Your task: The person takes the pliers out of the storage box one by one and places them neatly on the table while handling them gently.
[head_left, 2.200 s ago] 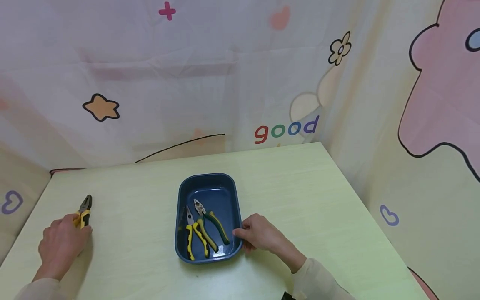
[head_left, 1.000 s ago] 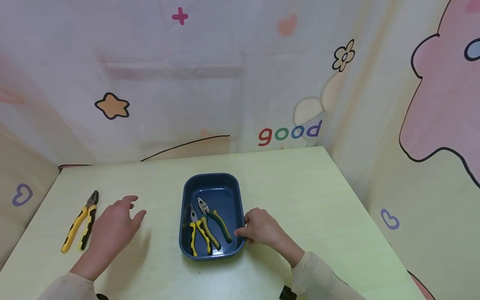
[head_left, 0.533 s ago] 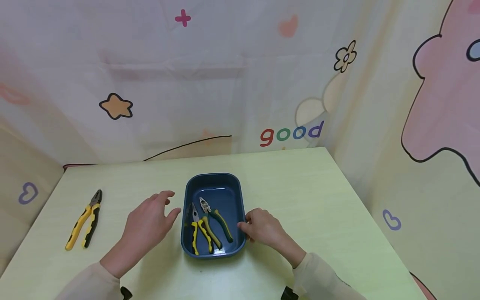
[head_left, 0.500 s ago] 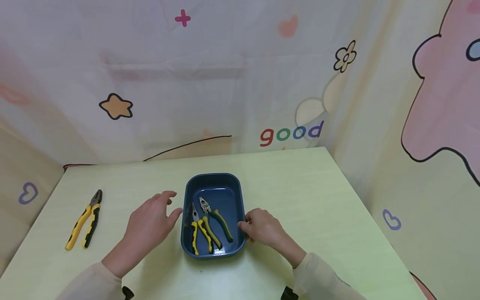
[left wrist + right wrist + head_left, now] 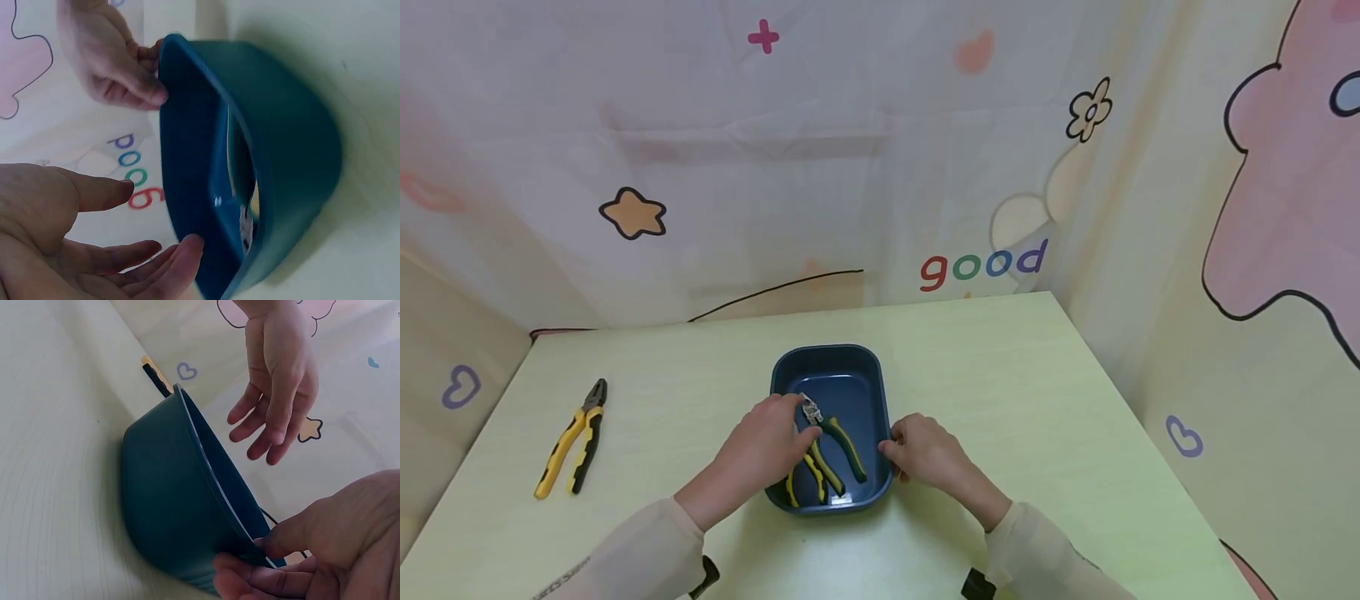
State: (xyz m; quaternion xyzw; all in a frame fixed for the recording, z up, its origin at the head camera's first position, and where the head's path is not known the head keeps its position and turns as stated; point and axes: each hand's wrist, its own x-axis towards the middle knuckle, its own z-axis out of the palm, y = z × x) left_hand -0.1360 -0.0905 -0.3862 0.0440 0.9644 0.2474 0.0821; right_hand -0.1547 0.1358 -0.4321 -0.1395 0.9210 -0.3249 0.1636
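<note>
A deep blue plastic bin (image 5: 882, 392) stands mid-table. My right hand (image 5: 925, 450) pinches its right rim between thumb and fingers, as the right wrist view also shows at the bin's wall (image 5: 169, 481). Over the left rim hovers my left hand (image 5: 767, 442), fingers relaxed and thumb apart, holding nothing; in the left wrist view its fingertips (image 5: 192, 245) overlap the bin's opening. Inside lie green-handled pliers (image 5: 846, 450) and yellow-and-black long-nose pliers (image 5: 816, 477), whose jaws are hidden behind my left hand. Another yellow-and-black pair of combination pliers (image 5: 592, 433) lies on the table at left.
The pale table (image 5: 1000, 375) meets printed cloth hangings (image 5: 820, 192) at its back and sides. Dark straps show by both sleeves, one at the left cuff (image 5: 706, 575).
My left hand has let go of the combination pliers, leaving them on the table, and has moved right until it is over the bin. My right hand keeps its hold on the rim.
</note>
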